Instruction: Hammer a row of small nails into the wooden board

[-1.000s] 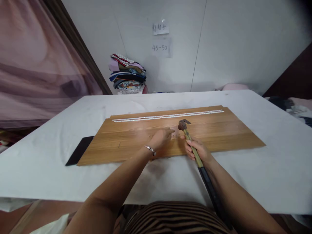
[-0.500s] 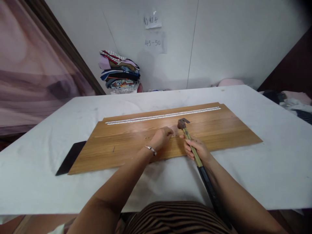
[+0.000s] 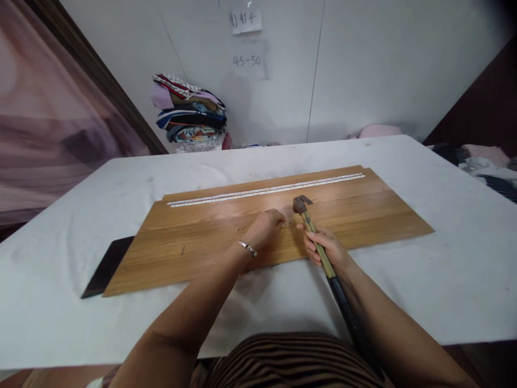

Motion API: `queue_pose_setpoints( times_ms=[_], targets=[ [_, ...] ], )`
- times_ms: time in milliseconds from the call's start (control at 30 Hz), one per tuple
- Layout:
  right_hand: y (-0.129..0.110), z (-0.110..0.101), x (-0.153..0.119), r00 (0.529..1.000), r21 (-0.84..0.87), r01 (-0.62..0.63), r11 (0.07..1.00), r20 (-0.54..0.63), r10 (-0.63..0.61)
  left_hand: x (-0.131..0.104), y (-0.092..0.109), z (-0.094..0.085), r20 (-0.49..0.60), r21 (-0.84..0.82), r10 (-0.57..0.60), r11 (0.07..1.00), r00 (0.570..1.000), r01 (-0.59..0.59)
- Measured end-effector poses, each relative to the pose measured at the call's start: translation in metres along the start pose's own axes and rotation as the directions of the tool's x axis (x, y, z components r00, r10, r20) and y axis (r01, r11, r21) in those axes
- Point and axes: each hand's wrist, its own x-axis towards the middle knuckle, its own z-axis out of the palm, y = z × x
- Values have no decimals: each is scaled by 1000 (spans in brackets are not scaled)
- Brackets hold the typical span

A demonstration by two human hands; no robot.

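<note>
My right hand [image 3: 325, 246] is wrapped round the handle of a claw hammer [image 3: 321, 250], near its rusty head, which is held above the board. The lower end of the handle is black and runs back toward my body. My left hand [image 3: 265, 229] is over the middle of a wooden board [image 3: 343, 213], fingertips pinched together close to the surface. Whatever is in that pinch is too small to make out. Small dark specks lie on the board by the fingers. Farther left a thin nail [image 3: 182, 250] shows on the board.
Two white strips [image 3: 266, 189] run along the board's far side. A black flat piece [image 3: 108, 267] sticks out under its left end. The white-covered table [image 3: 448, 280] carries it all. Folded clothes [image 3: 191, 116] are stacked behind, and a pink curtain [image 3: 52, 124] hangs at left.
The view has tipped and shifted slightly, so the board and wall sit a little differently. Both hands and the hammer hold nearly the same pose.
</note>
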Motion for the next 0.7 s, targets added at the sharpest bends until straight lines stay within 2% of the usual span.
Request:
queue_pose_setpoints(
  times_ms=[267, 400, 500, 700],
  targets=[
    [-2, 2, -2, 1000, 8, -18, 1000, 2, 18, 5, 13, -5, 61, 42, -27, 999, 998, 24],
    [-2, 3, -3, 1000, 16, 2, 1000, 14, -2, 5, 19, -8, 50, 24, -56, 998, 997, 54],
    [-2, 3, -3, 1000, 19, 5, 1000, 24, -5, 2, 19, -13, 46, 33, -90, 996, 995, 88],
    [0, 2, -3, 1000, 20, -1, 1000, 23, 1, 0, 15, -23, 85, 111, -84, 991, 993, 74]
  ],
)
